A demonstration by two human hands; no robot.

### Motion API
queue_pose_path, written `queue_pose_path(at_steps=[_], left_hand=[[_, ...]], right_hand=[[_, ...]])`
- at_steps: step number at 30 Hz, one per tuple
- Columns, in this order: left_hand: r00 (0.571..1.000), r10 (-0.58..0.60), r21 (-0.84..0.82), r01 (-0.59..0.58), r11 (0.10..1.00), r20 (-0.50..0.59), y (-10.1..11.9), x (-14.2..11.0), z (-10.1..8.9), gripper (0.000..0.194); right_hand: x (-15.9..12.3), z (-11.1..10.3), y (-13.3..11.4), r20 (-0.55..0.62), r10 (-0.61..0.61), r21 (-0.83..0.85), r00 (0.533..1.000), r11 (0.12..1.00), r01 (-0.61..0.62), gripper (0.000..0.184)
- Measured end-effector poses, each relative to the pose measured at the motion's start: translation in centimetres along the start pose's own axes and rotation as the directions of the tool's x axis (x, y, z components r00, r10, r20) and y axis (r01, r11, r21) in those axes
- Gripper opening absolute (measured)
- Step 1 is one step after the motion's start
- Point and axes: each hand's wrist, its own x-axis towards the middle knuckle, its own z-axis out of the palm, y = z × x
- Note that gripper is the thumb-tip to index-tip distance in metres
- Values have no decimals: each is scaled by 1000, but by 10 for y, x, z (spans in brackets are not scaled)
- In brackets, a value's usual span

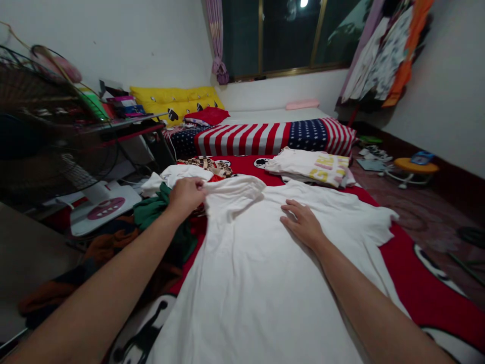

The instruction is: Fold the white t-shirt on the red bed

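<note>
A white T-shirt [265, 263] lies spread flat on a red blanket [401, 258]. My left hand [187, 194] is closed on the shirt's left sleeve [235, 189], which is folded over toward the middle. My right hand [303, 222] rests flat on the shirt's upper chest, fingers stretched out and pointing left.
A folded white shirt with yellow print [314, 167] lies beyond, in front of a stars-and-stripes blanket [265, 136]. A heap of green, white and orange clothes [159, 207] sits at the left. A fan [49, 131] stands far left; a yellow stool [415, 166] is on the floor at the right.
</note>
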Motion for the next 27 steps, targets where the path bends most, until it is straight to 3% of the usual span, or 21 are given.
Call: queue_pose_path(at_steps=[2, 4, 7, 9, 11, 13, 16, 19, 24, 27], left_hand=[[991, -76, 141, 92, 986, -114, -21, 8, -16, 24], [983, -80, 205, 114, 972, -166, -32, 11, -23, 27], [976, 56, 175, -18, 984, -210, -24, 11, -19, 38], [961, 224, 85, -213, 973, -164, -3, 7, -6, 35], [920, 390, -51, -392, 919, -34, 25, 1, 14, 29], [870, 475, -136, -459, 878, 129, 51, -9, 40, 33], [846, 452, -93, -444, 891, 283, 75, -28, 80, 51], [878, 383, -21, -394, 919, 288, 79, -43, 109, 63], [896, 365, 8, -379, 925, 253, 73, -51, 123, 64], [887, 395, -75, -388, 919, 239, 70, -48, 122, 63]], right_hand=[[0, -1, -2, -5, 8, 1, 1000, 1000, -8, 32], [0, -1, -4, -5, 19, -4, 1000, 1000, -19, 31], [0, -3, -6, 0, 22, -16, 1000, 1000, -22, 31], [0, -3, -6, 4, 15, -22, 1000, 1000, -15, 32], [0, -3, -5, 7, 7, -23, 1000, 1000, -7, 32], [0, -3, -4, 7, 7, -20, 1000, 1000, -7, 33], [0, -2, -2, 3, 10, -9, 1000, 1000, -10, 33], [0, -1, 0, 7, 18, 7, 1000, 1000, -18, 33], [0, 0, -1, 0, 35, 61, 999, 998, -35, 34], [0, 0, 1, -77, 76, 241, 994, 969, -55, 40]])
